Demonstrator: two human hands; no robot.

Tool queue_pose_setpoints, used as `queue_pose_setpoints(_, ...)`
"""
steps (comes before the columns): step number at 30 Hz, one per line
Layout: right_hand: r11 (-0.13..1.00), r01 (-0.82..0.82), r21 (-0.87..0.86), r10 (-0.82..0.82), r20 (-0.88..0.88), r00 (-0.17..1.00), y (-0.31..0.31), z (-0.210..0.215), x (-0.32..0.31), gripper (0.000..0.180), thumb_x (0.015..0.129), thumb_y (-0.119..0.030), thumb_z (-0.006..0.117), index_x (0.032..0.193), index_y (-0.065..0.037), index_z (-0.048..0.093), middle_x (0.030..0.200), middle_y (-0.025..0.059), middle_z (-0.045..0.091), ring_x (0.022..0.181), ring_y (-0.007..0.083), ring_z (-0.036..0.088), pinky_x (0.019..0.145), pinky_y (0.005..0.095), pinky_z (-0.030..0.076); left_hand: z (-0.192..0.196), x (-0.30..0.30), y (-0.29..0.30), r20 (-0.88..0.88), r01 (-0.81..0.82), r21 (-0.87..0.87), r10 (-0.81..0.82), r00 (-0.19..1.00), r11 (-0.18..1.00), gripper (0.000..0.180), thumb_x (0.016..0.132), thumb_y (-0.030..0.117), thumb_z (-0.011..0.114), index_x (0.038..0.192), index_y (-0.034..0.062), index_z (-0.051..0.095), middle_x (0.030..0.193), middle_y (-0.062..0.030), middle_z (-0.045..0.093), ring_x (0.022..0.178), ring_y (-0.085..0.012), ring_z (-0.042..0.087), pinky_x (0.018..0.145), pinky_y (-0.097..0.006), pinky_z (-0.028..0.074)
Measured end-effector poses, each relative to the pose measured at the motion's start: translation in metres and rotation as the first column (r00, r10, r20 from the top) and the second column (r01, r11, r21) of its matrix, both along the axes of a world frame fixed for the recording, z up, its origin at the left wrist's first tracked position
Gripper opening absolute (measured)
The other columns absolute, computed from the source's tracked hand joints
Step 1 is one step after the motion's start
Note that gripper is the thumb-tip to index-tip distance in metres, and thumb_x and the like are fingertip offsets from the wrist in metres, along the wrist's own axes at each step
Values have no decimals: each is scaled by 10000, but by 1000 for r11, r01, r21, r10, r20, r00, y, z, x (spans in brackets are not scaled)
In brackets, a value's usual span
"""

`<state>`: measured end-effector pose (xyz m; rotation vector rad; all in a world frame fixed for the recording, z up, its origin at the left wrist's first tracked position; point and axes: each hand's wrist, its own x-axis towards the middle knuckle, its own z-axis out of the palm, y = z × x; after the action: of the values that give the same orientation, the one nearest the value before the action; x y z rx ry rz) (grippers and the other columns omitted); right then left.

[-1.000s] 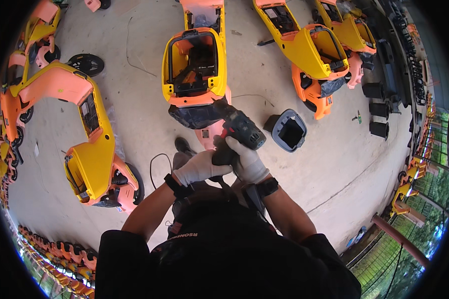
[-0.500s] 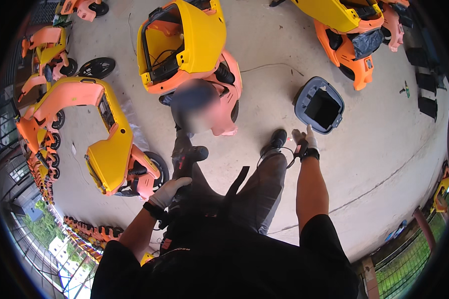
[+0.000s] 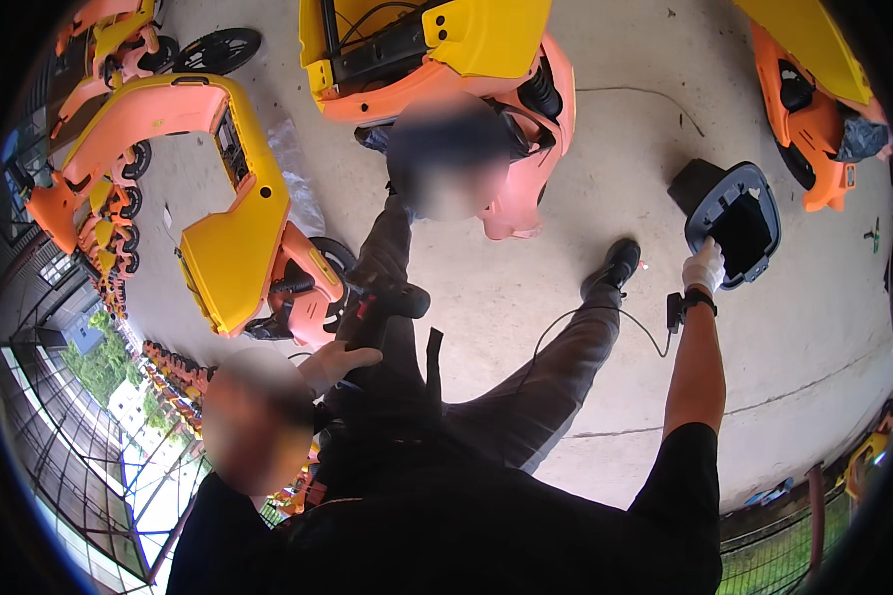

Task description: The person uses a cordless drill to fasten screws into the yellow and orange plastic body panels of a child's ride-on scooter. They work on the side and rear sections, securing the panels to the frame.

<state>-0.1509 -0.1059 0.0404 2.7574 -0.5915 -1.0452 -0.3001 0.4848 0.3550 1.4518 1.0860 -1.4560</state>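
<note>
Right hand (image 3: 704,266), gloved, at lower-left rim of grey bin (image 3: 712,210), right of frame; fingers bent at the edge, can't tell whether closed on it. Left hand (image 3: 339,367), gloved, left of centre, fingers curled round dark power drill (image 3: 395,299), handle partly hidden. Bin on concrete floor (image 3: 506,297). Yellow-and-pink scooter body (image 3: 233,258) at left, similar yellow shell (image 3: 496,40) top centre. Black shoe (image 3: 620,263) left of bin.

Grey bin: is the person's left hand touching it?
No, the left hand holds the power drill; the right hand is at the grey bin.
</note>
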Motion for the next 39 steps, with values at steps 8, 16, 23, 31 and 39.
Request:
queue_pose_setpoints(8,998,-67,18,66,17,998,45,-6,-21,884,701,-415,816,1417,-95,409,1348,109,536,1245,331,508,1001,456,475,-3,7,12,17,53,36,-54,998,998,511,841,400,701,1124,-23,653,958,-51,665,904,-129,599,843,-273,467)
queue_pose_setpoints(16,983,-169,69,169,-4,986,81,-30,-13,524,721,-332,753,1094,-10,575,1083,214,661,1017,380,662,877,461,551,-25,-19,7,-21,-286,17,286,958,958,416,887,376,657,1031,-15,661,862,-30,648,781,-103,612,737,-249,485)
queue_pose_setpoints(23,943,-214,253,244,-93,965,152,10,-51,623,682,-391,749,1101,43,592,1034,239,685,947,393,686,854,455,561,-32,-22,7,-9,-366,-68,366,931,928,392,885,372,650,999,-3,668,811,-18,635,743,-96,603,709,-236,477)
queue_pose_setpoints(31,904,66,423,54,-265,963,293,18,-160,547,679,-410,742,958,54,659,960,287,683,931,429,674,838,474,548,-43,-32,25,-53,-384,-36,382,923,923,378,892,363,637,992,0,677,831,-21,649,741,-98,609,699,-235,480)
queue_pose_setpoints(39,841,147,521,82,-392,916,361,50,-216,615,816,-459,723,1125,56,589,1084,272,670,1028,398,655,908,459,514,-43,-31,48,-74,-671,-13,668,740,742,331,930,320,610,1003,5,682,852,-9,668,750,-93,629,696,-233,500)
